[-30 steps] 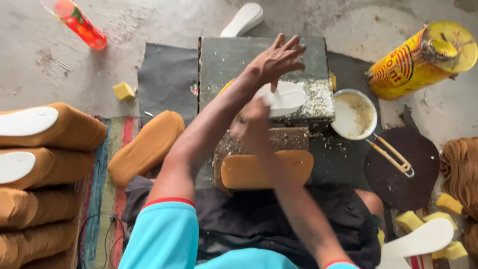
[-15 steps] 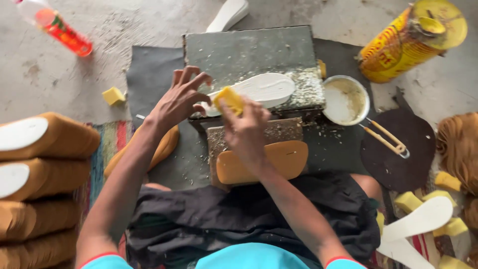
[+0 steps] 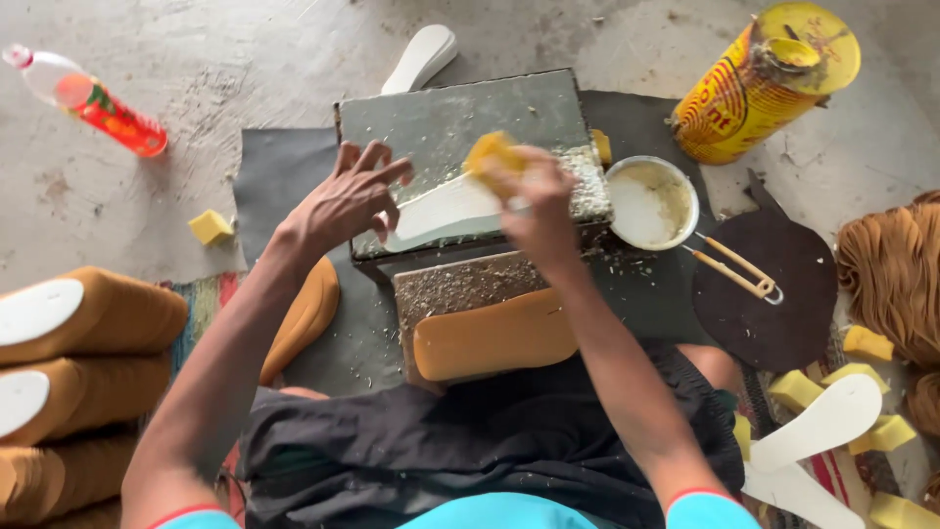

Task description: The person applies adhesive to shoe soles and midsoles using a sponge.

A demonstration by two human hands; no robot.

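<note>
A white sole-shaped insole (image 3: 446,211) lies on a grey stone block (image 3: 460,122) in front of me. My left hand (image 3: 348,201) presses down on its near end with fingers spread. My right hand (image 3: 534,201) is closed on a yellow sponge (image 3: 493,152) held over the insole's far end. A tan sole (image 3: 494,338) rests on a smaller block just below, close to my lap.
A white bowl of pale glue (image 3: 651,201) stands right of the block, tongs (image 3: 734,266) on a dark round mat, a yellow tin (image 3: 764,83) behind. Stacked tan soles (image 3: 83,348) at left, a red bottle (image 3: 93,98), yellow sponge blocks (image 3: 211,227), white insoles (image 3: 822,426) at right.
My right hand has moved with the sponge from the middle of the insole toward its far right end. My left hand stays pressed on the insole.
</note>
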